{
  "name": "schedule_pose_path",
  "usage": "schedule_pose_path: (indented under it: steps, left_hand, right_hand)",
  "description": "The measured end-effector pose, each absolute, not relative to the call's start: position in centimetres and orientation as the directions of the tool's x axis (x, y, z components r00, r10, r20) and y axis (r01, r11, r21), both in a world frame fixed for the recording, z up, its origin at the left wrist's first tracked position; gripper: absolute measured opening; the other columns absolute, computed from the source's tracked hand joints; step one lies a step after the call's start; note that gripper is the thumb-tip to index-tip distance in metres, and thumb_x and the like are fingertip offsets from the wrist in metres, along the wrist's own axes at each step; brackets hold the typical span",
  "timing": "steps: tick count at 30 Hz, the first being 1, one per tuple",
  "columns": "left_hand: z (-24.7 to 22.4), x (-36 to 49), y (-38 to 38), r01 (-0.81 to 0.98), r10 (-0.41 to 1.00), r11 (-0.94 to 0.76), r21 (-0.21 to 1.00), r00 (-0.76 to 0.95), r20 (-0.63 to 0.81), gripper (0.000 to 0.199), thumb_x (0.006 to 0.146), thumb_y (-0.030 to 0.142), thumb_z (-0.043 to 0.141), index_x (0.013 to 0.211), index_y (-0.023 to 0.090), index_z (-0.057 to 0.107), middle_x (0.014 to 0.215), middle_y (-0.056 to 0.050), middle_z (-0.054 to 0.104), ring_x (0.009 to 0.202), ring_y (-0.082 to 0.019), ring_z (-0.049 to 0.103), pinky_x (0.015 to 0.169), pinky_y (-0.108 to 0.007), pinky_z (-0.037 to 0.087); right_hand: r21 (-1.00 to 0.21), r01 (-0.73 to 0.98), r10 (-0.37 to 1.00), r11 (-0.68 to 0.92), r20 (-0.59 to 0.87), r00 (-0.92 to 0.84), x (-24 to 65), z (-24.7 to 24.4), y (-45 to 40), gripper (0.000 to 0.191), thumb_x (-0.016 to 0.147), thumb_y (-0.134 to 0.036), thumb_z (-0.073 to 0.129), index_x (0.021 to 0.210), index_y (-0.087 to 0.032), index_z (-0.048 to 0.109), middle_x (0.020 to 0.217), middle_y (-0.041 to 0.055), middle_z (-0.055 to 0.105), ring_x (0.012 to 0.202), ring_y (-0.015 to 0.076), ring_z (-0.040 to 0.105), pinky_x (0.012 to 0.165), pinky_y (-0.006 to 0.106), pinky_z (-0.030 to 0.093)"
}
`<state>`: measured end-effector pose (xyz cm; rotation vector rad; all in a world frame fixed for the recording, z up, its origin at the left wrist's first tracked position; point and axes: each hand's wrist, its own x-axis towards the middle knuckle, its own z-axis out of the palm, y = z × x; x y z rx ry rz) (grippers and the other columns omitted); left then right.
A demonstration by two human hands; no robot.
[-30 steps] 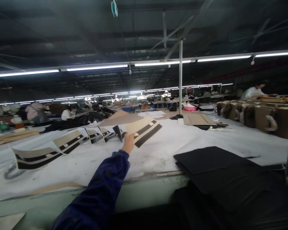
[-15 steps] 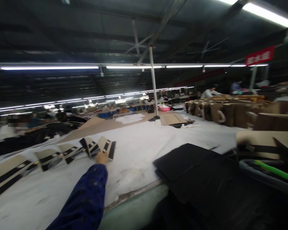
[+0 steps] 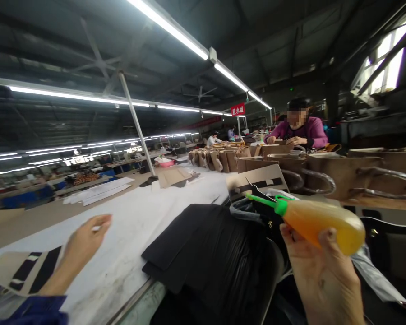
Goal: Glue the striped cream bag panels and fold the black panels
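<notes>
Left hand (image 3: 83, 239) has moved off the striped panel (image 3: 25, 268), fingers loosely curled, seemingly empty; right hand (image 3: 325, 275) grips the amber squeeze bottle (image 3: 314, 215) beside black sheets (image 3: 203, 253) overhanging the bench's near edge (image 3: 150, 299), where over-squeezing could drip liquid.

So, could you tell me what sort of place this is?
Probably a bag-making workshop: rows of brown bags with plastic-wrapped handles, a green-nozzled bottle of amber liquid in the right hand, and long strip lights overhead.

R hand (image 3: 320, 266) w/ glue-type bottle (image 3: 325, 224), L hand (image 3: 86, 241) over white tabletop (image 3: 122, 230).
</notes>
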<state>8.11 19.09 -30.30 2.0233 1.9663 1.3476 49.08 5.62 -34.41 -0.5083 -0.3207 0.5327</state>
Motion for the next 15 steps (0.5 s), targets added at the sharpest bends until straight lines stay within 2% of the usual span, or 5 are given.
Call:
schedule_pose_path:
  steps: [3, 6, 10, 15]
  left_hand:
    - [-30.6, 16.9, 24.4, 0.703, 0.917, -0.35, 0.619, 0.121, 0.381, 0.019, 0.091, 0.027, 0.066, 0.105, 0.014, 0.069, 0.112, -0.007, 0.073, 0.108, -0.022, 0.067, 0.099, -0.045, 0.051]
    - [-31.6, 27.4, 29.1, 0.614, 0.911, -0.408, 0.676, 0.322, 0.258, 0.031, 0.09, 0.028, 0.07, 0.118, 0.016, 0.065, 0.127, -0.009, 0.066, 0.115, -0.025, 0.064, 0.1, -0.05, 0.051]
    - [-33.6, 38.3, 32.3, 0.527, 0.902, -0.372, 0.764, 0.4, 0.163, 0.037, 0.091, 0.035, 0.067, 0.122, 0.016, 0.062, 0.13, -0.009, 0.062, 0.116, -0.028, 0.062, 0.097, -0.05, 0.052]
    - [-35.9, 44.8, 34.0, 0.393, 0.919, -0.252, 0.884, 0.384, 0.092, 0.032, 0.095, 0.038, 0.061, 0.119, 0.017, 0.063, 0.122, -0.007, 0.065, 0.105, -0.024, 0.065, 0.088, -0.043, 0.057]
  right_hand:
    - [-0.517, -0.392, 0.529, 0.761, 0.145, 0.836, 50.3, -34.4, 5.5, 0.051, 0.07, -0.043, 0.084, 0.115, -0.027, 0.07, 0.129, 0.0038, 0.061, 0.12, 0.0278, 0.058, 0.113, 0.056, 0.036]
    - [-0.505, -0.406, 0.535, 0.762, 0.136, 0.834, 51.2, -34.6, 5.7, 0.048, 0.073, -0.044, 0.082, 0.117, -0.028, 0.069, 0.13, 0.002, 0.061, 0.125, 0.0271, 0.054, 0.115, 0.053, 0.034]
    - [-0.48, -0.49, 0.584, 0.728, 0.06, 0.81, 51.9, -35.0, 5.8, 0.049, 0.072, -0.045, 0.084, 0.114, -0.026, 0.068, 0.127, 0.0036, 0.063, 0.127, 0.0263, 0.053, 0.109, 0.046, 0.044]
    - [-0.456, -0.562, 0.614, 0.69, -0.042, 0.788, 52.4, -35.3, 5.8, 0.058, 0.067, -0.048, 0.087, 0.114, -0.022, 0.066, 0.125, 0.0075, 0.063, 0.121, 0.0258, 0.057, 0.095, 0.037, 0.055]
